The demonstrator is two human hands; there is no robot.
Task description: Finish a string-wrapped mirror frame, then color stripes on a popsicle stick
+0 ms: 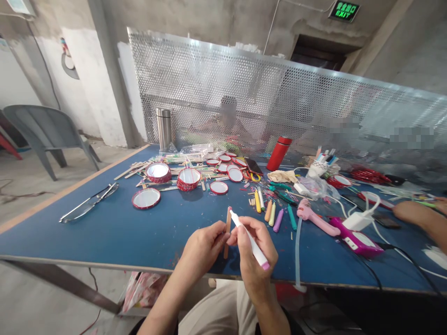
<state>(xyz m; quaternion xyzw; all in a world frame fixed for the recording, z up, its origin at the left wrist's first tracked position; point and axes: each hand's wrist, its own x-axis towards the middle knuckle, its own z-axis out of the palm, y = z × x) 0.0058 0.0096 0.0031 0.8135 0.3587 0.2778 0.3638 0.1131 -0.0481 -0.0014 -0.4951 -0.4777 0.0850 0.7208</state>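
Between the fingers of my left hand (206,244) a flat wooden craft stick (226,246) stands nearly upright, its top end coloured pinkish red. My right hand (256,246) grips a white marker (256,251) with a pink end, and the marker's tip touches or nearly touches the coloured end of the stick. Both hands are close together above the front edge of the blue table (115,237). To their right lie several crayon-like sticks, among them a purple one (278,220) and a teal one (292,217).
Red-rimmed round discs (146,198) and loose wooden sticks spread across the back. Glasses (89,204) lie at left. A pink glue gun (317,218), a purple power strip (361,242) with cables and a red bottle (279,153) are at right. Another person's hand (412,214) reaches in there.
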